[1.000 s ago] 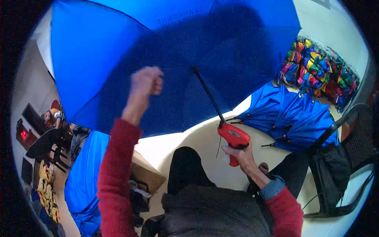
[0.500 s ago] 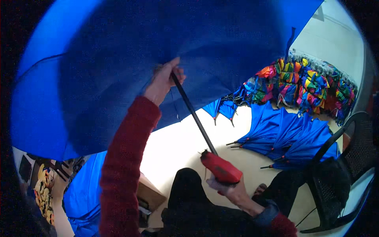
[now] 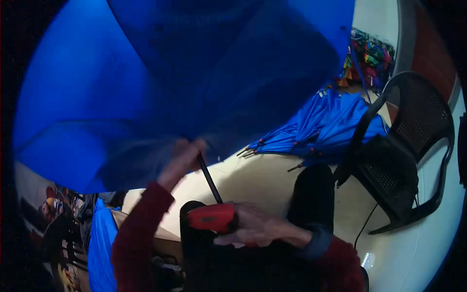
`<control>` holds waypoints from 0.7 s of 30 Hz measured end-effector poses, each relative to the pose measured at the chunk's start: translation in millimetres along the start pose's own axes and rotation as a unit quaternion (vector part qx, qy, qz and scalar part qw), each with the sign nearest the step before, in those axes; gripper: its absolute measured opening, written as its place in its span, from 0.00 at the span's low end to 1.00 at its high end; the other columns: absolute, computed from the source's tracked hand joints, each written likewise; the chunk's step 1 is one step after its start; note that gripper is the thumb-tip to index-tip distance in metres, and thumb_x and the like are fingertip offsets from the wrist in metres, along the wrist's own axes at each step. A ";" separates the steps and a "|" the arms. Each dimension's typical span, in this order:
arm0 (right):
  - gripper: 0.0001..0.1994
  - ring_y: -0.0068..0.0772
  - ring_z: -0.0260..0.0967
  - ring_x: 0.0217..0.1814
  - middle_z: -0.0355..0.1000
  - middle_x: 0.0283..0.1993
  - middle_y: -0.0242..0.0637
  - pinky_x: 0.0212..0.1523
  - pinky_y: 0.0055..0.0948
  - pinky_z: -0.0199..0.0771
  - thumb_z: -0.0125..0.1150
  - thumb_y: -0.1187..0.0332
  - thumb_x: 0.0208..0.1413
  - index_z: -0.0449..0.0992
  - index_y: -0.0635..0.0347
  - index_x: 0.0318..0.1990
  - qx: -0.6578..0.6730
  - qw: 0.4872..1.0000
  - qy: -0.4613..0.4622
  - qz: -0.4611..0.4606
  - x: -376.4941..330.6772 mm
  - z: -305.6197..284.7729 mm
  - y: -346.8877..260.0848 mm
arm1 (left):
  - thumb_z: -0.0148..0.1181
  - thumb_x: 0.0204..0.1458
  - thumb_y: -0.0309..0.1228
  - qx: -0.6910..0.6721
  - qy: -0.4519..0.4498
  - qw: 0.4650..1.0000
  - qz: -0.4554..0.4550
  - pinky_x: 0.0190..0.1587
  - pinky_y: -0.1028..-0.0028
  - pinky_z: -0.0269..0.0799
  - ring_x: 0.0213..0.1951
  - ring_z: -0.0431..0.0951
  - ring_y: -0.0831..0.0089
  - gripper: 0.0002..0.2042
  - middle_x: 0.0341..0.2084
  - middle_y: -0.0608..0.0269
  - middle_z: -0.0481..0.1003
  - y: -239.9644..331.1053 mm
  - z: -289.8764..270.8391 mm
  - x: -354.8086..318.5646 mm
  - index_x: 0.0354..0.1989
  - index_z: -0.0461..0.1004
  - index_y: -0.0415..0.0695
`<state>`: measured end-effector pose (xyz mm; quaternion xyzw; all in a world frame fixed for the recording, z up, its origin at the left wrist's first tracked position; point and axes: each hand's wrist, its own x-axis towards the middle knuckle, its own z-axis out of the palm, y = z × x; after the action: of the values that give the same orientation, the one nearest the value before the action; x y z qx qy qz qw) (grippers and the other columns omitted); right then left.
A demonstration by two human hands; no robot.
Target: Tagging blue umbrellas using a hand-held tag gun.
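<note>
A large blue umbrella is spread over the upper part of the head view, its inside in shadow. My left hand is closed round the upper part of its black shaft, just below the canopy; its fingers are smeared by motion. The shaft slopes down to a red blocky handheld thing with a small dark patch, whose exact kind I cannot make out. My right hand grips this red thing from the right, above my lap. Whether the red thing is fixed to the shaft does not show.
Several folded blue umbrellas lie on the floor ahead to the right. A black plastic chair stands at the right. Multicoloured bundles are stacked behind. More blue fabric and a cardboard box are at the lower left.
The left hand has come down along with the canopy. The right hand and the red thing have swung to the left, and the shaft now looks shorter. The view has turned right.
</note>
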<state>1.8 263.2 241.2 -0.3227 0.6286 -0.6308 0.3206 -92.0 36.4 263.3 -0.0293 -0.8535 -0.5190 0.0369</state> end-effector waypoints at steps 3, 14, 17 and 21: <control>0.23 0.26 0.69 0.33 0.69 0.37 0.36 0.36 0.28 0.72 0.68 0.65 0.41 0.67 0.65 0.44 -0.351 0.929 0.048 -0.110 -15.3 -29.8 8.6 | 0.52 0.50 0.48 -0.028 -0.114 0.975 -0.187 0.23 0.77 0.68 0.23 0.72 0.76 0.18 0.20 0.65 0.71 -42.0 48.3 -37.6 0.28 0.72 0.43; 0.23 0.36 0.72 0.36 0.73 0.36 0.42 0.40 0.32 0.72 0.64 0.73 0.36 0.69 0.67 0.45 0.256 0.964 0.043 -0.060 -3.9 -42.5 -3.7 | 0.50 0.52 0.37 -0.458 -0.226 0.736 -0.444 0.44 0.66 0.67 0.41 0.71 0.67 0.18 0.39 0.58 0.69 -86.5 149.9 -148.1 0.48 0.63 0.39; 0.23 0.35 0.72 0.35 0.73 0.35 0.42 0.39 0.31 0.72 0.64 0.74 0.36 0.69 0.68 0.45 0.260 0.963 0.067 -0.037 1.1 -37.6 -9.1 | 0.50 0.52 0.42 -0.540 -0.125 0.755 -0.351 0.27 0.72 0.71 0.27 0.74 0.71 0.17 0.28 0.63 0.73 -103.0 161.9 -124.8 0.43 0.67 0.43; 0.21 0.28 0.71 0.36 0.73 0.34 0.38 0.38 0.27 0.72 0.66 0.72 0.38 0.71 0.66 0.43 0.205 0.975 0.079 -0.035 4.7 -48.2 1.5 | 0.50 0.50 0.40 -0.625 -0.081 0.702 -0.333 0.20 0.73 0.68 0.20 0.72 0.70 0.14 0.22 0.61 0.72 -71.5 162.3 -101.7 0.37 0.69 0.43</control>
<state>-40.0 287.7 239.6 -0.2211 0.4971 -0.7809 0.3068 -2.3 146.5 116.2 0.1982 -0.2876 -0.9072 -0.2345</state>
